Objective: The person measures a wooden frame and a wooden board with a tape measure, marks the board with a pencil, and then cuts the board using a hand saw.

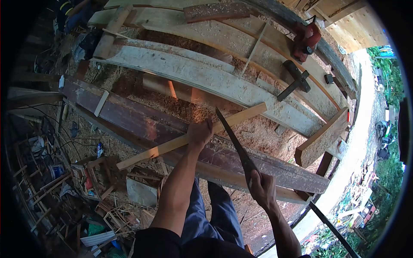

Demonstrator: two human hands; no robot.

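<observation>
My left hand point(200, 133) is closed around a narrow strip of light wood point(167, 146), which lies slantwise across a dark reddish plank point(129, 115). In my right hand point(261, 189) is the handle of a handsaw point(234, 139). The dark blade points away from me and crosses the strip in this view, just right of my left hand. The strip's far end reaches over toward a long pale board.
Pale boards point(172, 64) lie beyond the plank amid sawdust. On them rest a red power tool point(306, 41) and a dark T-shaped tool point(295, 81). A thick wood block point(322, 137) stands right. Scrap wood point(103, 180) litters the floor at left.
</observation>
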